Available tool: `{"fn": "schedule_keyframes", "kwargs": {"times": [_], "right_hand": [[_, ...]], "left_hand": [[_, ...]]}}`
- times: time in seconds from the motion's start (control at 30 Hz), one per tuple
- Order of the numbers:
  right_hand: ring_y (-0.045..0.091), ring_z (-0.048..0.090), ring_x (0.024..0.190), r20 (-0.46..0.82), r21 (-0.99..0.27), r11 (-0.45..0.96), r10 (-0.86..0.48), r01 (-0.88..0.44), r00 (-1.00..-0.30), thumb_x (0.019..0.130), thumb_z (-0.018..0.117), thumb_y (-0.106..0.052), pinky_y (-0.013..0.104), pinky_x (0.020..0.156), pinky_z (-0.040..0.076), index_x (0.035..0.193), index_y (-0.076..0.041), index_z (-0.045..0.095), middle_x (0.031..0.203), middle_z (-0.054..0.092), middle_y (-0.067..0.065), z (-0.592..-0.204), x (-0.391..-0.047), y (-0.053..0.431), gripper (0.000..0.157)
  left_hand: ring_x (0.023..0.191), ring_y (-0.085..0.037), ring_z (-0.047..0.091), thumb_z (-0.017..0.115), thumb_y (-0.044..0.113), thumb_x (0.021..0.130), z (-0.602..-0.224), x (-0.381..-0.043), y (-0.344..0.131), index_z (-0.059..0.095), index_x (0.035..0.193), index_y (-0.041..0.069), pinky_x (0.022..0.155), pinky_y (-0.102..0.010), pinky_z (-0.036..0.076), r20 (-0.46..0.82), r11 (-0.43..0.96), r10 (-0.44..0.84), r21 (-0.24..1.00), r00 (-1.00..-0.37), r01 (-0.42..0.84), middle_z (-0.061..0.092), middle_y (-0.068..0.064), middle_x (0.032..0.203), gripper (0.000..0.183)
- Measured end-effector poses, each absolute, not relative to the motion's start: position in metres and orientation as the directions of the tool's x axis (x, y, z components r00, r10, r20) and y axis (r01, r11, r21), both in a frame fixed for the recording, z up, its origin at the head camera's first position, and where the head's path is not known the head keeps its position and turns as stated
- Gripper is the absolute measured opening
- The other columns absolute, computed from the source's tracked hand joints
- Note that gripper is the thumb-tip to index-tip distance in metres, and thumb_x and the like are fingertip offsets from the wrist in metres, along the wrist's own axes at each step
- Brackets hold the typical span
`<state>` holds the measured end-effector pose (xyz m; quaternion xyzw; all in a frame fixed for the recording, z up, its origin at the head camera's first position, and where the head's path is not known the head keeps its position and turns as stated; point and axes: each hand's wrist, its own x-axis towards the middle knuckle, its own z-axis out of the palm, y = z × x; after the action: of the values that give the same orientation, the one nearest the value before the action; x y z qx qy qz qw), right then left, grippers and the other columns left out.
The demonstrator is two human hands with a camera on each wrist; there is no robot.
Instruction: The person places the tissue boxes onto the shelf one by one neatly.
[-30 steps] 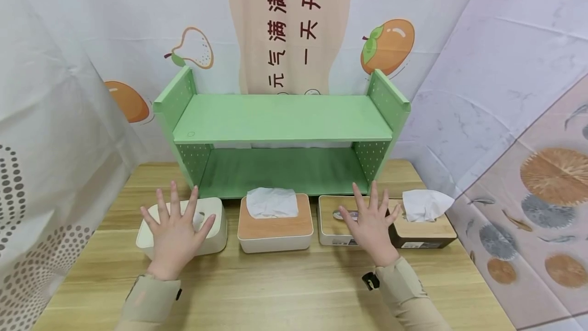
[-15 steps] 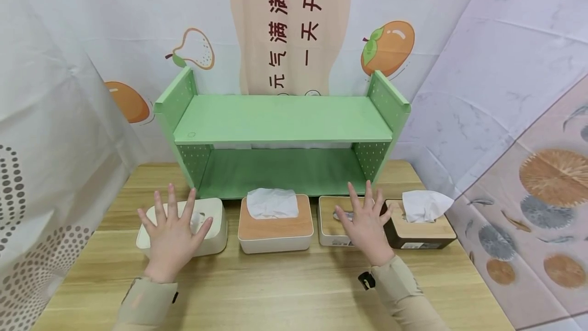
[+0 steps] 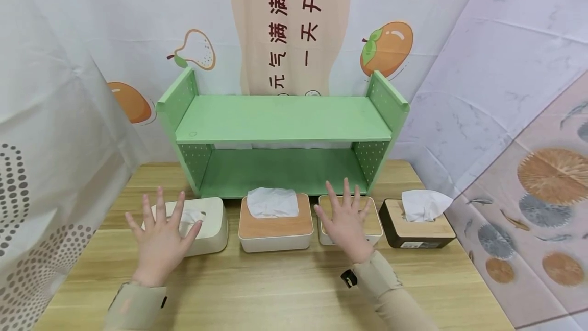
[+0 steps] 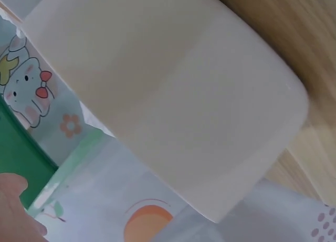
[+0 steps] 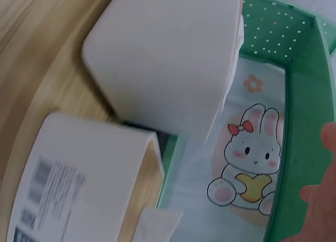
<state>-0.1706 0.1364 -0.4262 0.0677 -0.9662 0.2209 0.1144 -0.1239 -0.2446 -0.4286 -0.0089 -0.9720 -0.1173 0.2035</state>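
My left hand, fingers spread, hovers over the left side of a cream tissue box at the far left. In the left wrist view that cream tissue box fills the middle, and part of the hand shows at the lower left edge. My right hand is also spread, above a white tissue box with a bamboo lid that it partly covers. The right wrist view shows this box's labelled side. Neither hand holds anything.
Between the hands stands a white tissue box with an orange-brown wooden lid. A black tissue box with a bamboo top is at the right. Behind the row rises a green two-tier shelf on the wooden table, with printed curtains around.
Both hands have shifted to the left, fingers staying spread. The right hand has moved off the black box's edge, so more of that box shows. The tissue boxes stay put.
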Motion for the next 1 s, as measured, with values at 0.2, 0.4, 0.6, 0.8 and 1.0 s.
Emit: {"fn": "schedule_keyframes", "kwargs": {"times": [0.2,0.4,0.6,0.8,1.0], "right_hand": [[0.045,-0.003,0.141,0.241,-0.449,0.87,-0.101,-0.203,-0.965,0.092,0.043,-0.053,0.071,0.101,-0.01,0.148,-0.027,0.022,0.156,0.004,0.018,-0.425,-0.175,0.115,0.065],[0.043,-0.003,0.142,0.232,-0.467,0.85,-0.149,-0.244,-0.961,0.093,0.039,-0.055,0.069,0.102,-0.01,0.148,-0.028,0.021,0.157,0.002,0.016,-0.42,-0.176,0.088,0.064],[0.047,0.005,0.14,0.257,-0.415,0.85,-0.232,-0.323,-0.938,0.093,0.041,-0.054,0.072,0.102,-0.001,0.147,-0.027,0.025,0.156,0.008,0.018,-0.423,-0.173,0.057,0.063],[0.045,0.008,0.14,0.24,-0.408,0.826,-0.315,-0.39,-0.918,0.093,0.041,-0.053,0.071,0.103,0.002,0.147,-0.027,0.028,0.156,0.009,0.017,-0.432,-0.167,0.028,0.061],[0.041,0.005,0.142,0.159,-0.393,0.82,-0.385,-0.417,-0.909,0.094,0.038,-0.053,0.069,0.105,0.002,0.147,-0.03,0.026,0.157,0.006,0.014,-0.444,-0.162,0.007,0.059]], "left_hand": [[0.139,-0.05,-0.006,0.046,0.056,0.089,-0.431,-0.12,-0.257,0.02,0.149,0.021,0.101,-0.071,-0.014,0.39,0.978,-0.043,0.204,-0.92,0.04,-0.003,-0.022,0.155,0.075],[0.137,-0.053,-0.006,0.047,0.054,0.089,-0.437,-0.115,-0.271,0.019,0.149,0.019,0.101,-0.072,-0.014,0.381,0.977,-0.066,0.213,-0.922,0.018,-0.001,-0.026,0.154,0.075],[0.137,-0.053,-0.01,0.046,0.054,0.089,-0.447,-0.107,-0.282,0.018,0.149,0.018,0.1,-0.073,-0.013,0.346,0.973,-0.089,0.23,-0.934,-0.007,-0.006,-0.025,0.154,0.075],[0.135,-0.052,-0.016,0.043,0.055,0.091,-0.457,-0.101,-0.292,0.012,0.15,0.018,0.099,-0.068,-0.022,0.309,0.971,-0.117,0.237,-0.944,-0.043,-0.014,-0.024,0.152,0.076],[0.135,-0.052,-0.016,0.044,0.053,0.091,-0.464,-0.1,-0.295,0.014,0.15,0.018,0.1,-0.068,-0.021,0.316,0.965,-0.121,0.259,-0.941,-0.036,-0.016,-0.021,0.152,0.075]]}}
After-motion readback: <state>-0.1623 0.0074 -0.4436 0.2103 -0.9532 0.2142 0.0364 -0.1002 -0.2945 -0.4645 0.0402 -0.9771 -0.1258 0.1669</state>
